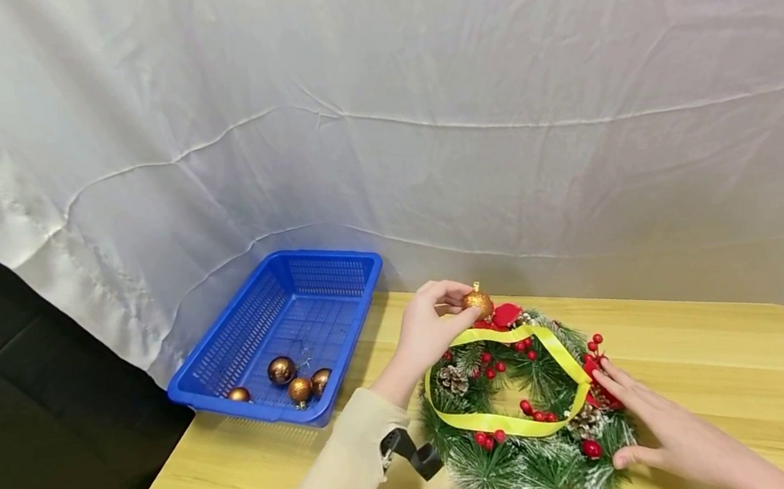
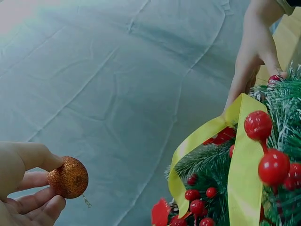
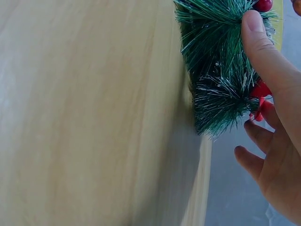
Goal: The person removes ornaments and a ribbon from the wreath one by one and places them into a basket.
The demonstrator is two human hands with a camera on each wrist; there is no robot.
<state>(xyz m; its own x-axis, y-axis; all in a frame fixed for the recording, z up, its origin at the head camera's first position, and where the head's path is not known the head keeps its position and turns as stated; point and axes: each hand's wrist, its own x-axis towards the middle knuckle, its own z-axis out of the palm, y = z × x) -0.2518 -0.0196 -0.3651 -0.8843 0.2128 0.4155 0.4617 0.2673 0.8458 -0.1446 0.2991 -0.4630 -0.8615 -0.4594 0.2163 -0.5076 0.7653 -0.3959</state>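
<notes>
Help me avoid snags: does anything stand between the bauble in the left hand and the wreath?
Nothing visible does: the left wrist view shows an open gap between the glittery bauble and the wreath. Looped over the wreath, the yellow ribbon might hinder a move towards the middle.

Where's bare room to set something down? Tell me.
Free: pale wooden tabletop between the right hand and table's right edge; the blue plastic basket, far half. Crowded: its near end, with bronze baubles; the round green wreath, left hand near it.
</notes>
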